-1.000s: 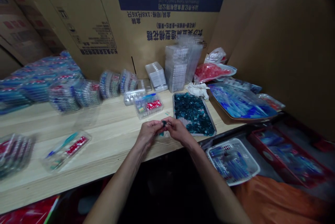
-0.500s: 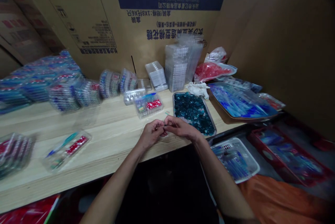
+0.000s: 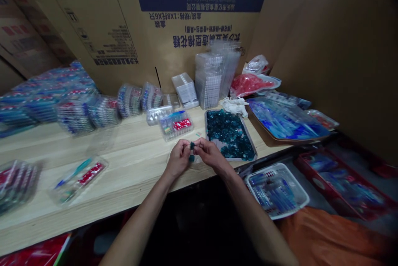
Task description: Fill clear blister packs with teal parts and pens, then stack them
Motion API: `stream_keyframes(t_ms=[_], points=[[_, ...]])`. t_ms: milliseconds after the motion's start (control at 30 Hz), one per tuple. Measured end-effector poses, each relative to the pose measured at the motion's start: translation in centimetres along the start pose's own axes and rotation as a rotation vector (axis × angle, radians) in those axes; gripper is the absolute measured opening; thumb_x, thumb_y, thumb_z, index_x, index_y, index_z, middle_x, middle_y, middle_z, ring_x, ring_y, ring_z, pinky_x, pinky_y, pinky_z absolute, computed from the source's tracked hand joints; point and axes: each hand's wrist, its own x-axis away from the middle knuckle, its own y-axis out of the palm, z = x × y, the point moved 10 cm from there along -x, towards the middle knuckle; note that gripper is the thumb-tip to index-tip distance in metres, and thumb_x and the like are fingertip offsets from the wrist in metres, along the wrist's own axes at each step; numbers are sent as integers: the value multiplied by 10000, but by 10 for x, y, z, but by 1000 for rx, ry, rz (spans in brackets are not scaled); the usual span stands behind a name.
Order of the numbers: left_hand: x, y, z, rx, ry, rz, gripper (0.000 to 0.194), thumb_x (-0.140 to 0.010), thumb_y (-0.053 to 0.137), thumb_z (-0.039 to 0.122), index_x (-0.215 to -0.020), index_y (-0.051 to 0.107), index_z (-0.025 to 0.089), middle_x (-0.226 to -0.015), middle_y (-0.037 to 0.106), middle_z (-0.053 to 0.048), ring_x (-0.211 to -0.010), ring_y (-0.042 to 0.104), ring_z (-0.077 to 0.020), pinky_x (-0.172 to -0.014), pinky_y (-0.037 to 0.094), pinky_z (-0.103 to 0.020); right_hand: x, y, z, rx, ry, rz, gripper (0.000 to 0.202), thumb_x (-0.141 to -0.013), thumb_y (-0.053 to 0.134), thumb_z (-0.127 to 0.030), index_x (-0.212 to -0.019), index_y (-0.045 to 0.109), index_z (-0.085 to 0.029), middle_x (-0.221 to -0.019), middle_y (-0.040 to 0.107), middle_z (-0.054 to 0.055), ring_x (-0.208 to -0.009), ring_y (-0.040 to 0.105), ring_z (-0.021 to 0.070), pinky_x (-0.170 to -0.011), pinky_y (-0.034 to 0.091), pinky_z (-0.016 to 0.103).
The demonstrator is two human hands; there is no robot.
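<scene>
My left hand [image 3: 179, 159] and my right hand [image 3: 209, 152] meet above the front of the wooden table [image 3: 130, 150]. Between their pinched fingertips is a small dark teal piece [image 3: 192, 145]. A second teal piece [image 3: 191, 158] shows just below, beside my left fingers. Right of my hands lies a metal tray [image 3: 255, 154] of teal pieces, with a bare patch near its middle. Beyond my hands sits a clear plastic case [image 3: 177, 125] with a blue pen and a red dotted part.
Stacks of filled cases [image 3: 74, 112] line the left back. Another case [image 3: 81, 179] lies left. Clear empty trays [image 3: 209, 79] stand against the cardboard box [image 3: 155, 50]. A white basket [image 3: 303, 193] and a cardboard tray of blue packets [image 3: 289, 120] are right.
My fingers have parted slightly, and teal pieces now show between and below them. The camera view has shifted a little.
</scene>
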Motion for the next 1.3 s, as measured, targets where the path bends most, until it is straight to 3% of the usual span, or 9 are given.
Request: stream_keyframes(t_ms=[200,467,600,800,967,1133,1200,1300], points=[[2,1,-7,-19,-37,0,254,-803,640,434,-787,558,194,-636,479,49,-581,407,-110,-566,325,-231,1,8,-6,-65,42,-55,328,-785,673,-487,-795,492,-214,-631,446,-73,-585,406,102,-568,293,237],[16,12,-1,426,-140,-33,375,-718,777,472,-804,582,163,-691,552,18,-618,453,-97,-598,349,-223,5,15,-2,-436,175,-150,388,-661,799,-478,-708,553,-182,-649,556,-39,-633,487,110,-648,335,255],[19,14,-6,591,-152,21,392,-681,827,425,-810,558,170,-740,580,9,-622,474,-89,-591,366,-216,6,14,11,-538,281,-123,403,-589,850,-436,-674,552,-180,-578,539,-50,-559,464,99,-598,312,250],[21,14,-5,804,-179,44,486,-634,858,255,-935,479,221,-792,560,47,-718,556,-93,-664,438,-206,9,20,18,-609,339,-158,371,-604,857,-408,-671,576,-176,-585,566,-32,-552,481,105,-582,319,251],[21,8,-6,677,-171,93,505,-607,871,275,-849,432,211,-762,604,46,-655,573,-96,-611,447,-209,14,27,23,-658,371,-188,369,-574,862,-413,-669,592,-180,-607,568,-21,-580,492,118,-607,359,264],[19,1,-9,536,-181,97,462,-636,860,317,-905,503,200,-729,598,49,-523,469,-54,-468,309,-170,13,23,24,-639,367,-125,377,-555,860,-423,-655,591,-178,-583,552,-25,-552,477,109,-579,348,257],[18,-1,-1,376,-138,49,402,-688,824,339,-980,591,189,-802,632,8,-594,523,-79,-534,385,-193,13,19,26,-615,382,-78,392,-556,849,-439,-627,567,-177,-555,535,-31,-522,461,100,-548,328,248],[17,-5,25,48,34,-13,292,-737,780,330,-988,711,197,-940,666,-48,-755,583,-141,-706,464,-259,13,17,28,-581,423,-47,405,-552,832,-451,-613,537,-179,-521,508,-44,-487,437,90,-517,317,243]])
